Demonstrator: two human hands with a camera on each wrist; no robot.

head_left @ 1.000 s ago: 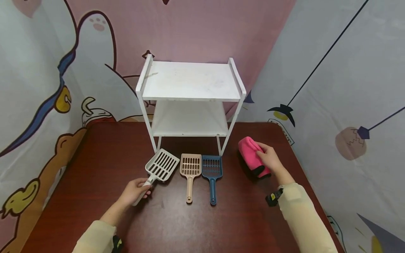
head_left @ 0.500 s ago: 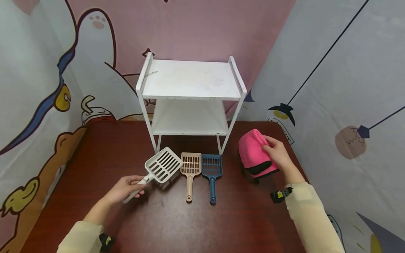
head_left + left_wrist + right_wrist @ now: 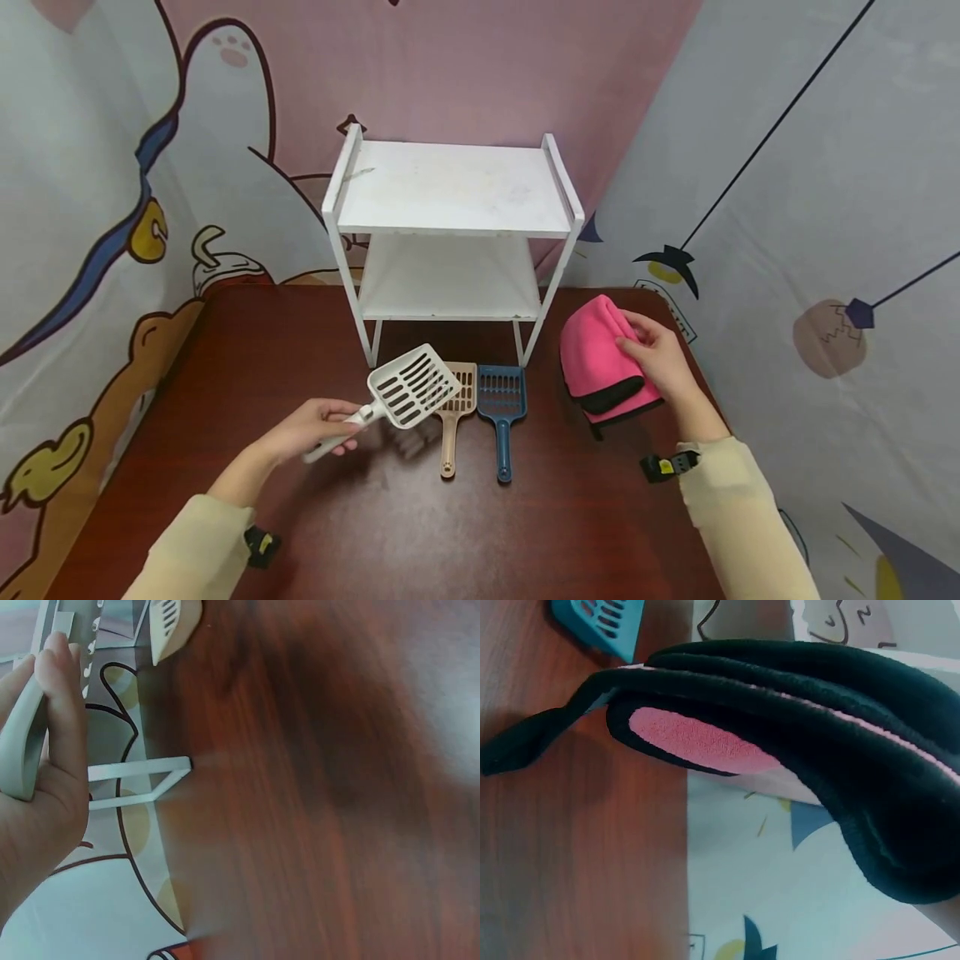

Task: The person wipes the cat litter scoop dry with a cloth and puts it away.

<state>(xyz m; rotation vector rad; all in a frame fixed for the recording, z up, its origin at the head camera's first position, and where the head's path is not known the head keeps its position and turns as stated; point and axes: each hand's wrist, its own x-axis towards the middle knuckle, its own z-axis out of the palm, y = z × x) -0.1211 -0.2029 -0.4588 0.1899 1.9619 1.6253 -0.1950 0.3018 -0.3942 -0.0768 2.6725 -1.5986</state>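
Left sleeve (image 3: 191,550) and right sleeve (image 3: 750,521): I saw both from my remote station as plain, pale cream-yellow, long and softly creased, each ending in a cuff short of the wrist. Left wrist unit (image 3: 262,547) and right wrist unit (image 3: 667,466): these were small, black and blocky, and each bore a yellow patch whose lettering, if any, I could not read. Left hand (image 3: 315,427) and right hand (image 3: 660,358): both were bare.

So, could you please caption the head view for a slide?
Left hand holds a white scoop, right hand a pink cloth item, near a white shelf.
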